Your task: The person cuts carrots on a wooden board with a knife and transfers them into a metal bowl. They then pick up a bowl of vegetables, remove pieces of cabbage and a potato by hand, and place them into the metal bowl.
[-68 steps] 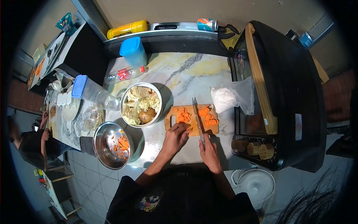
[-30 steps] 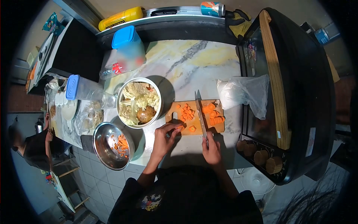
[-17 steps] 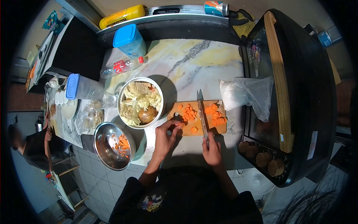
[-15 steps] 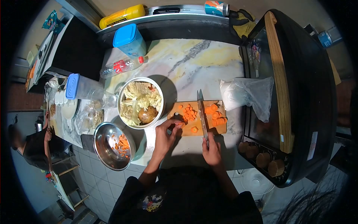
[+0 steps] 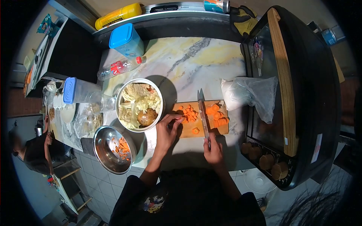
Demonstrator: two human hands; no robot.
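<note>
An orange cutting board point(image 5: 185, 132) lies on the marble counter, with small carrot pieces point(image 5: 189, 114) left of the knife and larger carrot slices point(image 5: 216, 115) right of it. My right hand point(image 5: 214, 151) is closed round the handle of a knife point(image 5: 203, 115), its blade pointing away from me over the board. At the board's left edge, my left hand point(image 5: 167, 131) has its fingertips together at a bit of carrot. One carrot slice point(image 5: 195, 130) lies alone near the front. Left of the board stands a white bowl point(image 5: 162, 109) with cabbage leaves and a brown potato.
A steel bowl point(image 5: 98, 145) with carrot scraps stands front left. Behind are a bottle point(image 5: 120, 68) and blue-lidded tub point(image 5: 127, 41). A plastic bag point(image 5: 249, 94) lies before the black oven point(image 5: 309, 98). Another person point(image 5: 36, 150) is at the far left.
My left hand has shifted slightly up and left with its fingertips at the carrot pieces. The knife stays nearly in place. The whole view has moved slightly.
</note>
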